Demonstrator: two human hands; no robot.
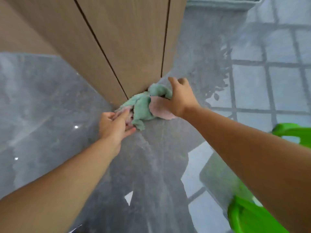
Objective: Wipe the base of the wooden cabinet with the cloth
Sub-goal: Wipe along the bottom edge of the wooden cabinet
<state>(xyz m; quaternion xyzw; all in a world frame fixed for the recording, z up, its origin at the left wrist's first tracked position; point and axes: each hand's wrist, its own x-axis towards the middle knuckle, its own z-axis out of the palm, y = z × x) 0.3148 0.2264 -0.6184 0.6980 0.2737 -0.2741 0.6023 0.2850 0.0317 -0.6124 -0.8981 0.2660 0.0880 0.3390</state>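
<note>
Green-and-pink cloth (143, 105), bunched at the wooden cabinet (131, 47) base, gripped by both hands (116, 125).

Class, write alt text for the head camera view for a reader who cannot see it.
Two bare hands, left hand and right hand, hold a green and pink cloth against the base of a wooden cabinet on a glossy grey floor.

Both hands are on a bunched green and pink cloth (143, 105) at the wooden cabinet (131, 47) base. The left hand (114, 125) pinches its near-left end, and the right hand (180, 96) grips its far-right end.
</note>
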